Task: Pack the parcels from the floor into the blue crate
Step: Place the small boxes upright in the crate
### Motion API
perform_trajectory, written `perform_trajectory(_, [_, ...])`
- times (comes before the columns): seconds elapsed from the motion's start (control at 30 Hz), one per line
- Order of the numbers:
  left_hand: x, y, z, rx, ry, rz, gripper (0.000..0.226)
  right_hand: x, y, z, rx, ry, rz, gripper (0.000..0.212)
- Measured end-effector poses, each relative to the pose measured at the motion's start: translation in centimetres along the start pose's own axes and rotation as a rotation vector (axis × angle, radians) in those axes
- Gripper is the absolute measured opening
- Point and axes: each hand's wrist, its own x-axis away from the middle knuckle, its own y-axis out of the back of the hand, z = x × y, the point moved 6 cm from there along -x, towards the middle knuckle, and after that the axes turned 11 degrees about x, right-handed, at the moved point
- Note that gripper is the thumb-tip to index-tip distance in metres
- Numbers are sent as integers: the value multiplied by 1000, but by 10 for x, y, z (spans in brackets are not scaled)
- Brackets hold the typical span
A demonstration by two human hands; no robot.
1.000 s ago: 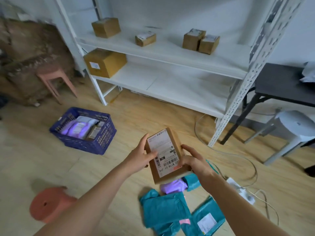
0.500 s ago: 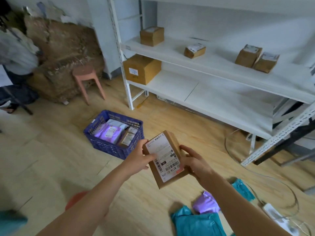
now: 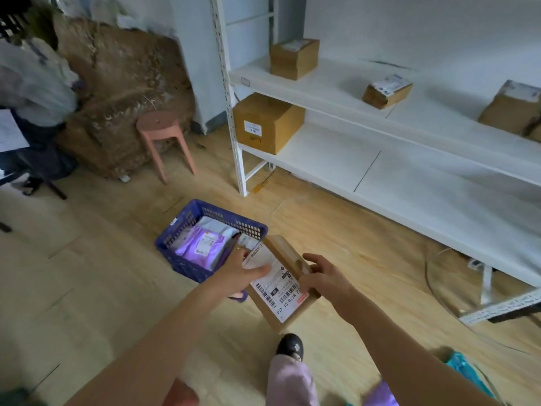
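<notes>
my left hand [image 3: 234, 276] and right hand [image 3: 325, 277] gripping a flat cardboard parcel [image 3: 285, 291], lower centre, its corner seemingly over the rim of the latticed blue crate [image 3: 178, 259], soft purple mailers [image 3: 199, 244] inside, open plank floor [image 3: 102, 273] around

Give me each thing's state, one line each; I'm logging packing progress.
blue crate: on the floor, partly filled.
purple mailer: lying in the crate.
cardboard parcel: held label-up in both hands, near the crate, not yet inside.
left hand: grips the parcel's left edge.
right hand: grips the parcel's right edge.
teal parcel: on the floor, unpacked.
</notes>
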Motion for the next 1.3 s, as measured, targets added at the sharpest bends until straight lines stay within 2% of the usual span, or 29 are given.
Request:
perform_trajectory(0.1, [-52, 22, -26, 1, 26, 13, 45, -59, 8, 33, -1, -6, 3, 81])
perform_trajectory(0.23, [-122, 52, -66, 114, 82, -27, 35, -132, 26, 88, -43, -29, -28, 72])
perform_trajectory(0.33, [-176, 81, -90, 163, 81, -74, 39, -190, 37, 126, -92, -21, -82, 68])
perform_trajectory(0.47, [-234, 115, -113, 221, 69, -107, 27, -253, 29, 156, -186, -51, -142, 49])
perform_trajectory(0.53, [-268, 133, -125, 172, 48, -109, 24, -284, 20, 169, -229, -85, -172, 50])
perform_trajectory(0.63, [-321, 164, -133, 147, 48, -124, 43, -329, 12, 185, -265, -133, -284, 64])
perform_trajectory(0.73, [-374, 190, -133, 117, 68, -90, 51, -369, 1, 191, -299, -202, -362, 69])
perform_trajectory(0.8, [-413, 205, -124, 76, 101, -47, 51, -399, -14, 186, -352, -279, -402, 63])
perform_trajectory(0.9, [-466, 217, -93, 46, 153, 0, 41, -450, -41, 164, -361, -398, -484, 38])
perform_trajectory(0.97, [-498, 219, -60, 46, 222, 19, 37, -488, -61, 139, -330, -475, -518, 31])
perform_trajectory(1.2, [-605, 215, 64, -8, 414, 47, 34, -601, -121, 32, -171, -678, -400, 49])
perform_trajectory(1.3, [-639, 204, 112, -31, 470, 81, 40, -636, -138, -14, -171, -760, -391, 48])
